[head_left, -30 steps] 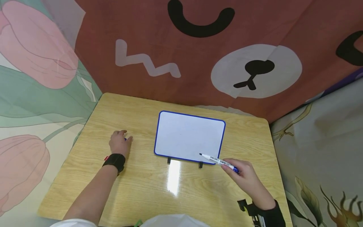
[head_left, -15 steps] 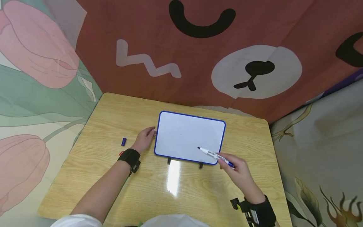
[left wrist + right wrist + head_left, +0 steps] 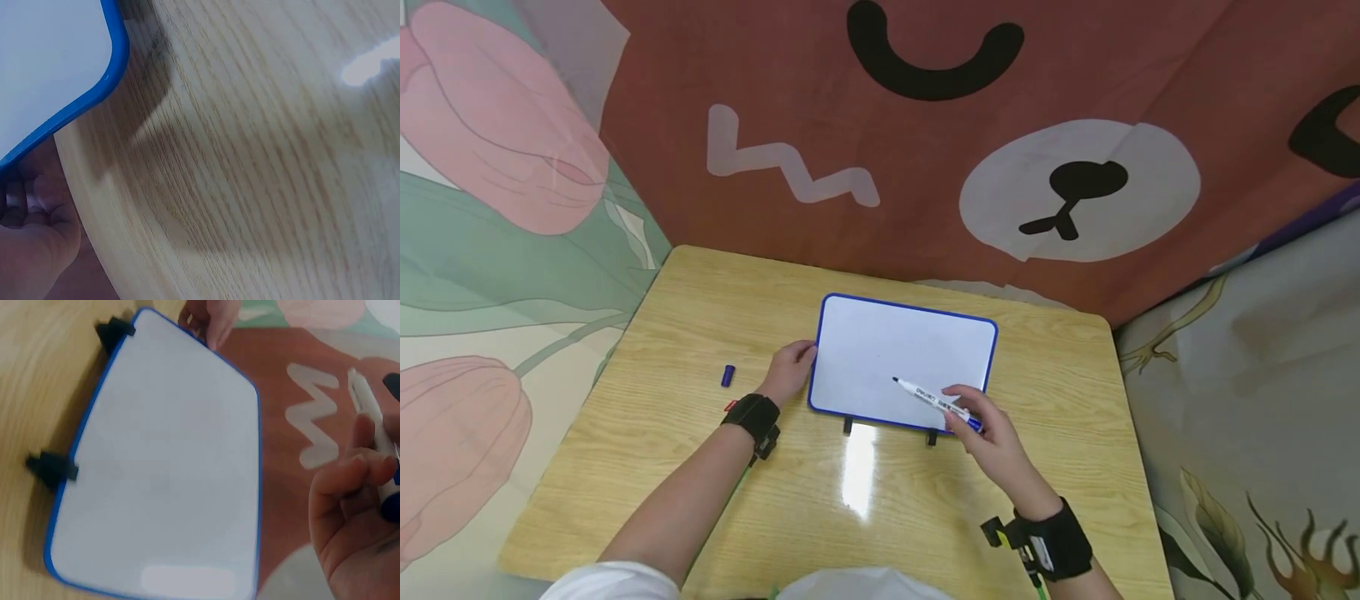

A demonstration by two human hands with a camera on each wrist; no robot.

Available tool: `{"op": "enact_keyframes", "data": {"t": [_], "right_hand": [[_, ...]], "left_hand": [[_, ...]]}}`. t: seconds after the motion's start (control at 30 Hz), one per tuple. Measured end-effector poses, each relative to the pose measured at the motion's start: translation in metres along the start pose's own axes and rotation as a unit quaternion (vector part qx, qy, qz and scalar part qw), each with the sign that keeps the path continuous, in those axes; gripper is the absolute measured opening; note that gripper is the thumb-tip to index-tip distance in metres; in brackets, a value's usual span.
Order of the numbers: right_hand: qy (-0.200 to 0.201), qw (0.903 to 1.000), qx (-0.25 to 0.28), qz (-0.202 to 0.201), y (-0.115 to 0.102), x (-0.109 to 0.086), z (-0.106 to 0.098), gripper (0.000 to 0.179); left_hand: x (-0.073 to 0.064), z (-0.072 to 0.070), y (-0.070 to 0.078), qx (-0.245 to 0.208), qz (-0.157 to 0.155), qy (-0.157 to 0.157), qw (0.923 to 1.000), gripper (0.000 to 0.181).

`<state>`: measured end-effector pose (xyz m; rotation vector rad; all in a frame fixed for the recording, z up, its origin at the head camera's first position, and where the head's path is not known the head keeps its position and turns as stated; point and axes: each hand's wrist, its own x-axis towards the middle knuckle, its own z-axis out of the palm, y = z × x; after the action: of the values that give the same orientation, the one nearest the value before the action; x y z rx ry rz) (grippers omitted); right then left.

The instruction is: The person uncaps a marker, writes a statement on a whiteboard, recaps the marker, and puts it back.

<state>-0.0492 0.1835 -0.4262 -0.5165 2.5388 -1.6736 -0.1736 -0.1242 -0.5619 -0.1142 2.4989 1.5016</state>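
A small whiteboard (image 3: 906,358) with a blue frame is propped up on the table. At its left edge is my left hand (image 3: 788,371), whose curled fingers and thumb hold the blue rim; part of the fingers is hidden behind the board in the left wrist view. My right hand (image 3: 988,433) pinches an uncapped whiteboard marker (image 3: 928,397), white with a blue end, its dark tip pointing up and left across the board. The right wrist view shows the marker (image 3: 369,403) held between thumb and fingers. A blue marker cap (image 3: 727,376) lies left of my left hand.
Two black feet (image 3: 847,426) jut from the board's lower edge onto the wooden table (image 3: 760,517). Printed cloths hang round the table, with a brown bear cloth (image 3: 760,75) close behind it.
My left hand has let go of the blue cap, moved right and taken hold of the board's left edge. My right hand has carried the marker left, over the board's lower right part.
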Motion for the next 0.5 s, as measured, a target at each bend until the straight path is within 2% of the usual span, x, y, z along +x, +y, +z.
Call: {"op": "enact_keyframes", "data": {"t": [0.17, 0.27, 0.37, 0.5], "right_hand": [[-0.062, 0.9965, 0.047, -0.031, 0.013, 0.014, 0.022, 0.023], [-0.078, 0.9951, 0.039, -0.046, 0.022, 0.024, 0.035, 0.035], [-0.066, 0.997, 0.016, -0.038, 0.027, 0.034, 0.044, 0.043], [-0.021, 0.9994, 0.006, -0.027, 0.027, 0.048, 0.053, 0.03]], "left_hand": [[0.001, 0.0, -0.002, -0.004, -0.007, -0.001, 1.0, 0.038], [0.0, -0.001, -0.001, -0.005, -0.008, 0.003, 0.9999, 0.038], [0.0, -0.001, 0.0, -0.005, -0.006, 0.004, 1.0, 0.037], [0.0, 0.0, 0.0, 0.001, 0.0, 0.008, 1.0, 0.037]]}}
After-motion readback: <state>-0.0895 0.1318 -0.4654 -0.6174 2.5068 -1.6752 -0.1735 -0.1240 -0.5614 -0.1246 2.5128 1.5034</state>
